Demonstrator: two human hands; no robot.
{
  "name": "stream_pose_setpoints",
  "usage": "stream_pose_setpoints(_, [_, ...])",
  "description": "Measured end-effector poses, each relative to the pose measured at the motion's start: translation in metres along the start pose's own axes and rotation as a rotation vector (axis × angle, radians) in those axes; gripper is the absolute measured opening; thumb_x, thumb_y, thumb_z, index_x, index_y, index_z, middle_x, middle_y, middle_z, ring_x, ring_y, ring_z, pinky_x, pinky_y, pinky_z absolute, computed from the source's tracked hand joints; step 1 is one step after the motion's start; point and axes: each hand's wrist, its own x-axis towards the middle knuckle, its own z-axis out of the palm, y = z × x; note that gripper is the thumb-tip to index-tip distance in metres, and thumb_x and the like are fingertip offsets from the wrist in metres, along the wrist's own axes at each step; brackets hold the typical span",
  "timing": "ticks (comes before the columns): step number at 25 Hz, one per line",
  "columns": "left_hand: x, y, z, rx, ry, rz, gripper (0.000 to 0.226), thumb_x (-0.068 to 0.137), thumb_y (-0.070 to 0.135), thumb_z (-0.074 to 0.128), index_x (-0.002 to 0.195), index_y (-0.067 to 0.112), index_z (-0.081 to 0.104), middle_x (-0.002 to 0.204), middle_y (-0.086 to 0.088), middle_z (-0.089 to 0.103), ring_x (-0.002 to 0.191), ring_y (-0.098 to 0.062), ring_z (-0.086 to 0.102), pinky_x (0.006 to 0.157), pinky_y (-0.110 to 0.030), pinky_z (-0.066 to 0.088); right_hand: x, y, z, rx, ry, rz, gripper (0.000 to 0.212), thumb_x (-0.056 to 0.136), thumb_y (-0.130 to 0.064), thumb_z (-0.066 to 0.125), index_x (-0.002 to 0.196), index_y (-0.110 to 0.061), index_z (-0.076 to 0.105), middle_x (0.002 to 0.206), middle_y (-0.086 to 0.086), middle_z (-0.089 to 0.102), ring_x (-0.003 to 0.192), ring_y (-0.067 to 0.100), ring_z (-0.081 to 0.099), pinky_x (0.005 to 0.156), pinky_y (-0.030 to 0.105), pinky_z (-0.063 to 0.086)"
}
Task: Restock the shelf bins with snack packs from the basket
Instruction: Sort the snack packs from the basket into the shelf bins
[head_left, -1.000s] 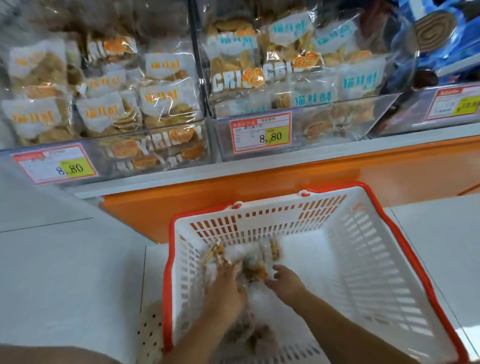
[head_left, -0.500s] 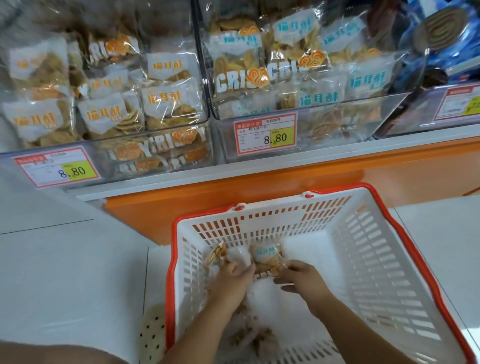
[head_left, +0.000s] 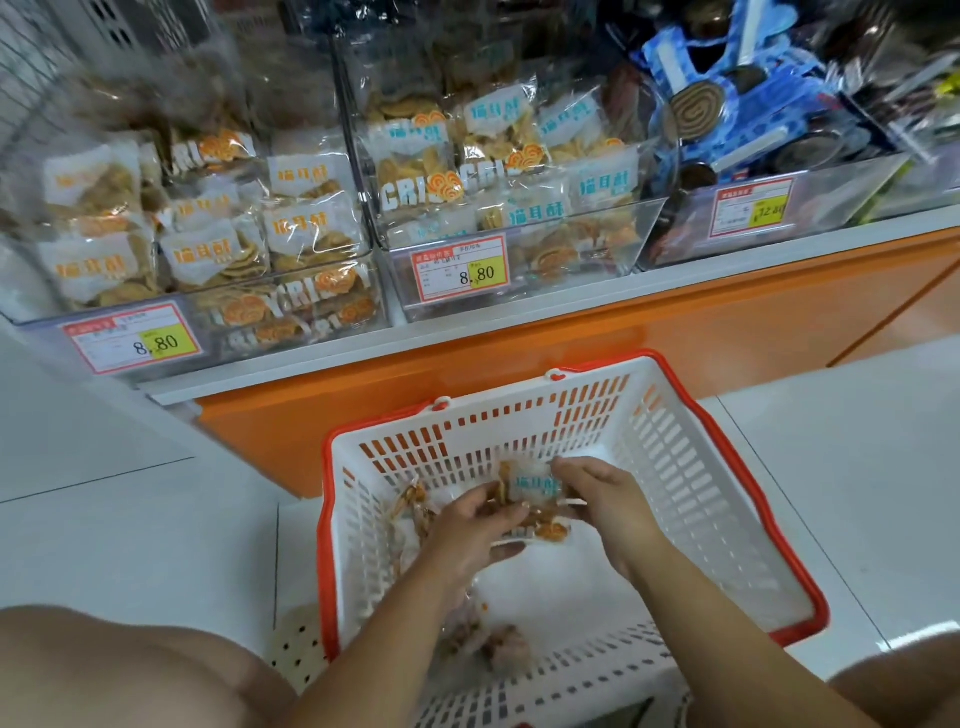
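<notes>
Holding one snack pack (head_left: 537, 491) low inside the basket (head_left: 727, 441), gripped from both sides: left hand (head_left: 467, 525) curled round its near edge, right hand (head_left: 608, 499) curled over its far corner. Risk of slipping or crushing on the lift toward the shelf bin (head_left: 613, 244) above and ahead of the hands, owing to slick film and brittle contents. Clear wrapper, white panel with blue lettering, swirled brown crisps inside; crumpled, apparently intact.

The pale tiled floor (head_left: 130, 519) carries a white, red-rimmed basket (head_left: 675, 457) at 6 o'clock, set just in front of the orange shelf base (head_left: 675, 343). On the white shelf ledge (head_left: 311, 366), three clear bins stand side by side: one at 10 o'clock (head_left: 260, 332), one at 12 (head_left: 571, 254) and one at 2 (head_left: 831, 197).
</notes>
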Motion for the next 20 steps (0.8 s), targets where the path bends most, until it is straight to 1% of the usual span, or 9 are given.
stream_pose_setpoints(2, [-0.005,0.001,0.002,0.004,-0.019,0.011,0.029,0.087,0.013,0.071,0.114,0.021,0.066,0.110,0.001,0.073,0.099,-0.018,0.071,0.084,-0.037,0.058,-0.004,-0.001,-0.002,0.046,0.034,-0.006,0.016,0.095,-0.016,0.059,0.095,-0.006,0.072,0.088,0.005,0.076,0.073,0.015,0.072,0.061,0.023,0.055])
stream_pose_setpoints(4, [-0.009,0.000,0.004,0.010,-0.021,0.011,0.029,0.088,0.013,0.071,0.115,0.022,0.066,0.110,0.002,0.073,0.099,-0.018,0.071,0.087,-0.039,0.058,-0.007,0.001,-0.001,0.080,0.041,0.018,0.017,0.095,-0.015,0.058,0.095,-0.005,0.071,0.083,0.006,0.075,0.066,0.013,0.069,0.055,0.020,0.052])
stream_pose_setpoints(6, [-0.012,-0.001,0.005,0.007,-0.011,0.005,0.029,0.088,0.013,0.070,0.116,0.021,0.065,0.109,0.001,0.074,0.100,-0.019,0.071,0.089,-0.040,0.057,-0.009,0.003,0.000,0.090,0.035,0.045,0.017,0.095,-0.016,0.058,0.096,-0.005,0.071,0.084,0.007,0.075,0.066,0.013,0.069,0.054,0.019,0.052])
stream_pose_setpoints(11, [-0.016,0.003,0.006,-0.034,-0.010,-0.012,0.029,0.087,0.013,0.071,0.115,0.020,0.065,0.108,-0.001,0.074,0.101,-0.022,0.070,0.088,-0.039,0.058,-0.010,0.002,-0.002,0.118,0.015,0.051,0.021,0.095,-0.019,0.058,0.105,-0.005,0.070,0.098,0.011,0.075,0.085,0.024,0.072,0.065,0.026,0.055])
stream_pose_setpoints(13, [-0.019,0.006,0.007,-0.040,0.002,-0.012,0.028,0.087,0.013,0.071,0.113,0.020,0.066,0.108,-0.002,0.074,0.101,-0.022,0.071,0.086,-0.039,0.058,-0.012,0.000,-0.001,0.125,0.004,0.045,0.022,0.096,-0.021,0.056,0.108,-0.007,0.069,0.102,0.011,0.074,0.093,0.028,0.071,0.073,0.031,0.057])
stream_pose_setpoints(15, [-0.022,0.010,0.010,-0.034,0.026,0.009,0.028,0.087,0.014,0.071,0.114,0.020,0.065,0.108,-0.001,0.074,0.100,-0.022,0.071,0.084,-0.040,0.059,-0.016,-0.004,-0.001,0.145,-0.015,0.031,0.023,0.099,-0.024,0.052,0.112,-0.013,0.067,0.104,0.009,0.074,0.098,0.027,0.070,0.084,0.038,0.058])
stream_pose_setpoints(17, [-0.028,0.019,0.016,-0.030,0.073,0.051,0.031,0.087,0.016,0.072,0.116,0.020,0.064,0.109,0.000,0.072,0.100,-0.021,0.070,0.081,-0.040,0.060,-0.022,-0.011,-0.001,0.162,-0.052,-0.004,0.023,0.100,-0.029,0.049,0.115,-0.020,0.064,0.106,0.005,0.074,0.100,0.024,0.070,0.089,0.042,0.056])
stream_pose_setpoints(19, [-0.035,0.036,0.023,0.040,0.123,0.149,0.030,0.087,0.020,0.071,0.115,0.025,0.062,0.110,0.005,0.069,0.098,-0.019,0.069,0.075,-0.034,0.061,-0.031,-0.019,0.000,0.120,-0.072,-0.070,0.024,0.097,-0.030,0.055,0.118,-0.023,0.064,0.107,0.001,0.073,0.101,0.021,0.070,0.089,0.042,0.056])
stream_pose_setpoints(20, [-0.040,0.047,0.027,0.092,0.132,0.211,0.029,0.087,0.023,0.072,0.114,0.029,0.061,0.111,0.008,0.068,0.097,-0.017,0.069,0.072,-0.031,0.061,-0.035,-0.024,0.001,0.099,-0.065,-0.101,0.025,0.095,-0.026,0.060,0.119,-0.023,0.064,0.106,0.000,0.074,0.100,0.020,0.070,0.088,0.040,0.057])
